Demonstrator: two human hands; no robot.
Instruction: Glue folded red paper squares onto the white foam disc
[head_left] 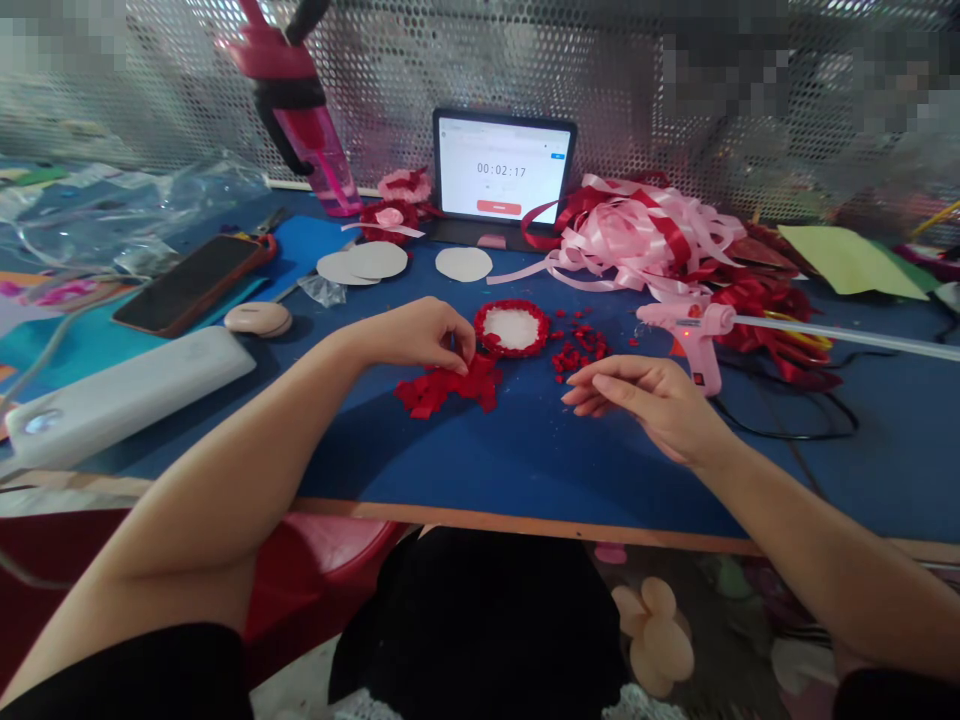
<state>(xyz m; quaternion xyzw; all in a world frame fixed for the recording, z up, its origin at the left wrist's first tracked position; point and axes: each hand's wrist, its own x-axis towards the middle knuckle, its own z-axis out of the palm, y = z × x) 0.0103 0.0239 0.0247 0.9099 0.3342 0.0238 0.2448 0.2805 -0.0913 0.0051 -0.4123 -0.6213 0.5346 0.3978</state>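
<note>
My left hand (424, 335) reaches down over a loose pile of cut red ribbon pieces (427, 390), thumb and forefinger pinched on a piece at the pile's right part. Just beyond it lies a round white disc (511, 327) edged with a ring of folded red ribbon (541, 340). My right hand (652, 400) hovers over the blue table, fingers stretched out and thumb beside them, with nothing visible in them. Small folded red ribbon bits (576, 358) lie scattered just beyond its fingertips. A pink glue gun (694, 335) with a long glue stick rests behind that hand.
A tablet (504, 168) showing a timer stands at the back. Pink and red ribbons (637, 235) heap beside it. White discs (379, 260), a pink bottle (315, 140), a phone (187, 285) and a long white device (135, 395) lie leftward. A black cord (795, 437) trails at right.
</note>
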